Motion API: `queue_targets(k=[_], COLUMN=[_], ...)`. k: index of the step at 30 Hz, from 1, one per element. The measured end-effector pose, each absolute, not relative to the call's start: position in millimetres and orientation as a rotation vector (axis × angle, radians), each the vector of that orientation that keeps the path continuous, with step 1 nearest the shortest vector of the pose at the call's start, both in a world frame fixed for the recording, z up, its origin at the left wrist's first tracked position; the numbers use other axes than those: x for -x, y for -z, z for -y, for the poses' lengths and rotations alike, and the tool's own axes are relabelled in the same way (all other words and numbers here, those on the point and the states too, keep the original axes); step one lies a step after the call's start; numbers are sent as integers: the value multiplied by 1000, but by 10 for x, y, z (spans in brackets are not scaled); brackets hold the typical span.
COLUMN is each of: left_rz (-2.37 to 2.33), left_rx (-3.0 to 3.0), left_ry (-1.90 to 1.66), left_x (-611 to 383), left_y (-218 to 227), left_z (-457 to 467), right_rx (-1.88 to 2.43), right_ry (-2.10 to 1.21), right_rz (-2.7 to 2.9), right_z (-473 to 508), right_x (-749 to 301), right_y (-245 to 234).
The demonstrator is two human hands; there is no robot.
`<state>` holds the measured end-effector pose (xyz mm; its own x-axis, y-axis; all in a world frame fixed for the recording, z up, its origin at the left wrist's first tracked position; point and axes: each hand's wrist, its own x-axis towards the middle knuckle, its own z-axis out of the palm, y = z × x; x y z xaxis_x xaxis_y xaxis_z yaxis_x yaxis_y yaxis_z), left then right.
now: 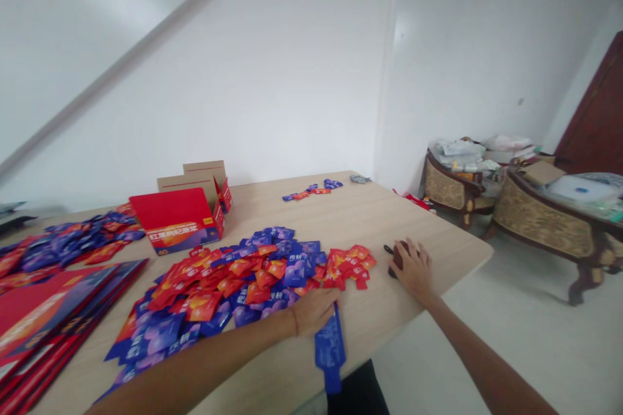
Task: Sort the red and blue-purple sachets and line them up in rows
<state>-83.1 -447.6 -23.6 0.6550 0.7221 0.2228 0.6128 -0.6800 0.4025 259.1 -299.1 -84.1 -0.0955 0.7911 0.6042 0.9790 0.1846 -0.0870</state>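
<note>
Near the table's front edge, my left hand (316, 311) has its fingers closed at the upper end of a blue sachet (329, 343). The sachet's narrow lower end reaches over the edge. To the right, my right hand (413, 269) curls its fingers over a dark brown and black object (393, 271), mostly covered, so its kind does not show. Between the hands lies a small heap of red sachets (348, 264). A larger mixed pile of red and blue sachets (209, 298) spreads to the left of my left hand.
A red printed carton (178, 217) stands with its flaps up behind the pile. Flat red cartons (53, 324) and more sachets (87, 240) lie at left. A few sachets (311, 191) lie at the back of the table (370, 220). Armchairs (540, 214) loaded with bags stand at right.
</note>
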Motion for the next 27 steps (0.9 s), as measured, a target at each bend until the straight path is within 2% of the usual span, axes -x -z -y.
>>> queue_targets(k=[3, 7, 10, 12, 15, 19, 27], left_rz=[-971, -923, -1118, -1374, -1538, -1610, -1455], left_rx=[-2657, -2712, -2744, -2733, -2811, -2946, -2870], left_ry=[-534, -595, -624, -586, -545, -835, -1151], left_x=[872, 929, 911, 847, 714, 667, 954], left_y=[272, 109, 23, 123, 504, 952, 848], left_z=[4464, 4542, 4904, 5279, 5821, 6148, 6174], right_rx=[1691, 1737, 1744, 1750, 1762, 1704, 1358], right_ry=[323, 279, 310, 346, 402, 418, 294], right_rz=[1998, 2001, 2009, 2016, 2026, 2131, 2255], right_z=[2951, 2918, 2936, 2969, 3037, 3162, 3936], right_x=[-2651, -2719, -2708, -2670, -2609, -2605, -2350], right_y=[879, 918, 914, 887, 820, 698, 83])
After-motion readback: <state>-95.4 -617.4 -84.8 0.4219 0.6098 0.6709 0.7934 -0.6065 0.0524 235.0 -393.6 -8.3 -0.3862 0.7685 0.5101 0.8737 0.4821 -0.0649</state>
